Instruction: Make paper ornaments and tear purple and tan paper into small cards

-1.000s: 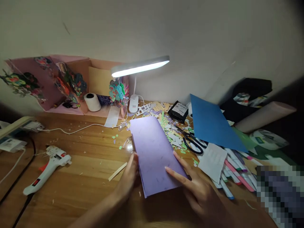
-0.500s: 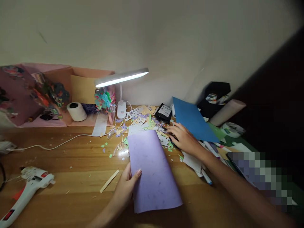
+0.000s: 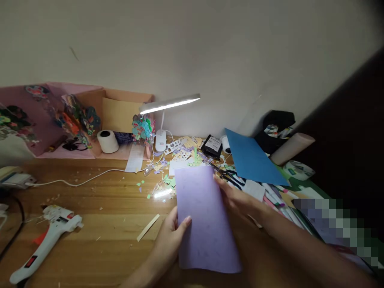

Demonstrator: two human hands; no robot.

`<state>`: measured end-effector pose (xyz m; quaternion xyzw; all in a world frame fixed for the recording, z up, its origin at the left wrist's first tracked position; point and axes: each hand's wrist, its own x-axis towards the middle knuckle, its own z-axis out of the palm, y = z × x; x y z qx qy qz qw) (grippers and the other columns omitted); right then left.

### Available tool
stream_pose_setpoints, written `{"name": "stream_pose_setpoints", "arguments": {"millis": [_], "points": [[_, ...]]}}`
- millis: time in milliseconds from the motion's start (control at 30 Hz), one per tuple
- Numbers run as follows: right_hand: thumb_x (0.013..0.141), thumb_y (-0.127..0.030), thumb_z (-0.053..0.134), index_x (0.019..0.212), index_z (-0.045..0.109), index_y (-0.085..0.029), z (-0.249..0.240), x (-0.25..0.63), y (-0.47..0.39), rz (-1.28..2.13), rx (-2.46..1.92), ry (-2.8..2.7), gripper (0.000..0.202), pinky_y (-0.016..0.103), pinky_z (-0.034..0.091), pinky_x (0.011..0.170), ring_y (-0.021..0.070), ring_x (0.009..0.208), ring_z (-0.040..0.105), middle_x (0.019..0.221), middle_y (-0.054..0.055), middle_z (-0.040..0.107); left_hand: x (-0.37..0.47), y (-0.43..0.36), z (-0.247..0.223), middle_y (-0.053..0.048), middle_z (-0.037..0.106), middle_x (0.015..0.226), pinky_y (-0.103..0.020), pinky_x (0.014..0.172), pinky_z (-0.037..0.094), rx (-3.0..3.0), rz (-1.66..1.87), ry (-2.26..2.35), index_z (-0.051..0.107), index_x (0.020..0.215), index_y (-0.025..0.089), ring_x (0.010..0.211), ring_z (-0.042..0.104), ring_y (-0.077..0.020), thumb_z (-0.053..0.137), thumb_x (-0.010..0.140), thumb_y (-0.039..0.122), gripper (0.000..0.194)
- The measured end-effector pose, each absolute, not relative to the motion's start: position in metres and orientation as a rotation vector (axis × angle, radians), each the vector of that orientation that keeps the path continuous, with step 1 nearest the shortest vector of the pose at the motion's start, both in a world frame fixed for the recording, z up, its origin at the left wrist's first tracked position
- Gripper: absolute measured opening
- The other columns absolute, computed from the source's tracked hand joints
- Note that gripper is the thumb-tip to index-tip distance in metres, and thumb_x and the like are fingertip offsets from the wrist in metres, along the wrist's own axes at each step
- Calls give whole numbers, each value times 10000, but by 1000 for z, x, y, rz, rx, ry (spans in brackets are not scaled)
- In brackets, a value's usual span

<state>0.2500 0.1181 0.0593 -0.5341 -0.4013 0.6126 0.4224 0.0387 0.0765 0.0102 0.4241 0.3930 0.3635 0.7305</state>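
Observation:
A folded sheet of purple paper (image 3: 207, 224) is held up over the desk, its folded side toward the right. My left hand (image 3: 175, 234) grips its left edge, thumb on the front face and fingers behind. At the upper right edge, my right hand (image 3: 240, 198) is closed against the paper; some of its fingers are hidden or blurred. Just beyond that hand lies a pair of black-handled scissors (image 3: 231, 176) on the desk. A sheet of blue card (image 3: 255, 158) leans behind the scissors.
Paper scraps (image 3: 186, 152) cover the desk below a lit lamp (image 3: 171, 105). A white glue gun (image 3: 49, 238) lies at the left, with a thin paper strip (image 3: 148, 227) nearer the middle. Pink boxes (image 3: 126, 96) stand at the back left. Pens (image 3: 274, 196) lie at the right.
My right hand has left the scissors and come down to the right edge of the purple paper. My left hand keeps its hold. The view has shifted slightly left.

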Motion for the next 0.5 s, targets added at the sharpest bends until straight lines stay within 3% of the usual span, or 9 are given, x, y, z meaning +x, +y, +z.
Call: {"name": "stream_pose_setpoints", "arguments": {"millis": [67,167,367,500], "points": [[775,-452,603,993,638,-195,52,239,88,1674,-1275,-880,339,460,491,811,277,880,651,955,89,692,40,74,11,-101,676,1015,-352,808,464,961,759,828,592,1005,135,959,606,-266,607,776,349,313],[714,-361,695,1053,596,-171,41,239,67,1595,-1311,-749,401,417,526,760,268,826,665,984,93,690,42,71,15,-99,692,943,-315,748,464,948,680,752,639,923,116,872,623,-243,623,765,351,284],[709,-319,709,1222,506,-166,36,249,59,1454,-1320,-630,572,395,552,722,277,828,666,1002,104,687,40,72,33,-67,667,1037,-294,811,447,952,689,657,623,1085,187,913,609,-206,597,795,336,327],[705,-311,714,1300,438,-197,40,243,50,1492,-1298,-583,665,399,561,699,288,835,667,1017,101,685,38,69,37,-57,674,945,-270,734,450,1016,625,688,648,1041,179,854,596,-201,558,812,377,316]]}}
